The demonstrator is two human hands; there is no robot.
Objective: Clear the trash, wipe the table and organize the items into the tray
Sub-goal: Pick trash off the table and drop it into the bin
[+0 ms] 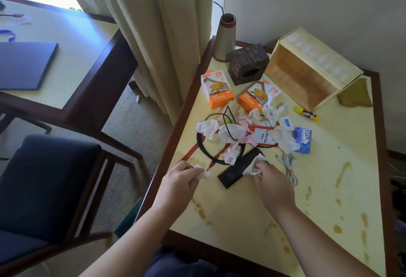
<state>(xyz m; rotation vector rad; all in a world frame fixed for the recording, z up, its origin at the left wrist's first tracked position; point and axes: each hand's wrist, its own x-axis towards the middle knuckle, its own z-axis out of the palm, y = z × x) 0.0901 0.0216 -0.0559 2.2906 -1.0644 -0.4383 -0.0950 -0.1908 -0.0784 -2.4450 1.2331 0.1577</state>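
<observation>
Both hands over the near-middle of the tabletop (252, 210). Left hand (179, 180) pinches a small white tissue wad (203, 173) in curled fingers, near the left edge beside a red strap (193, 152). Right hand (273, 183) grips a crumpled tissue (254, 164) lying on the near end of a black case (239, 168). Just beyond, a heap of crumpled tissues (230, 132), white and pink, tangled with a black cable (206, 153) and a red-edged card (263, 137). Right of the heap: blue soap packet (303, 140), small sachet (286, 123), yellow glue stick (307, 114). White cable (290, 167) coiled just right of the right hand. Far side: two orange charger boxes (214, 92), dark tissue box (248, 67), tray (312, 72) tipped on its side, olive cloth (356, 94) next to it, cone vase (225, 37) at the far corner. Brown spill marks (342, 173) streak the near and right tabletop.
</observation>
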